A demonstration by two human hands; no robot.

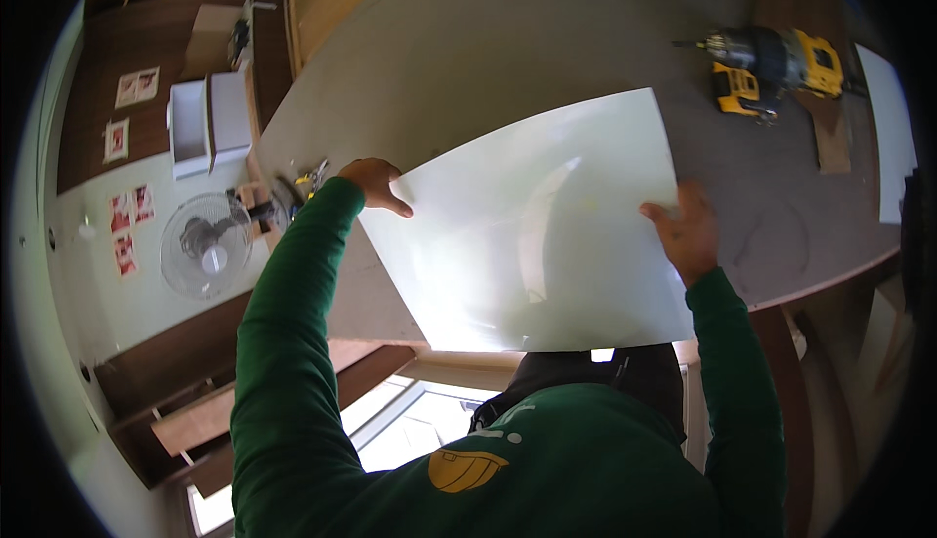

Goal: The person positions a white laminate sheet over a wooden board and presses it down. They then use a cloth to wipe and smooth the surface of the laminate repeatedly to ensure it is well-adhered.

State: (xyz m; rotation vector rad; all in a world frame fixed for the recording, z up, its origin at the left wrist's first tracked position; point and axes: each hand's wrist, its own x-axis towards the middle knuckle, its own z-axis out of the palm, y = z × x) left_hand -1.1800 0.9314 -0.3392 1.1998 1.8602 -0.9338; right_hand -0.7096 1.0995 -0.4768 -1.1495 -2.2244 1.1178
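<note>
A glossy white sheet (pixel 488 245) spans the space between my hands, over the near part of a grey-brown table (pixel 468 60). Its surface bows slightly and throws back a curved glare. My left hand (pixel 376 186) grips the left edge near the far left corner, thumb on top and fingers hidden beneath. On the opposite side, my right hand (pixel 689 230) holds the right edge, its thumb also over the top face. The sheet's near edge reaches my waist.
A yellow and black cordless drill (pixel 781 62) lies at the far right beside a brown wood strip (pixel 832 143). Another white panel (pixel 883 133) sits at the right edge. To the left are a fan (pixel 207 245), a white open box (pixel 190 128) and small metal tools (pixel 312 179).
</note>
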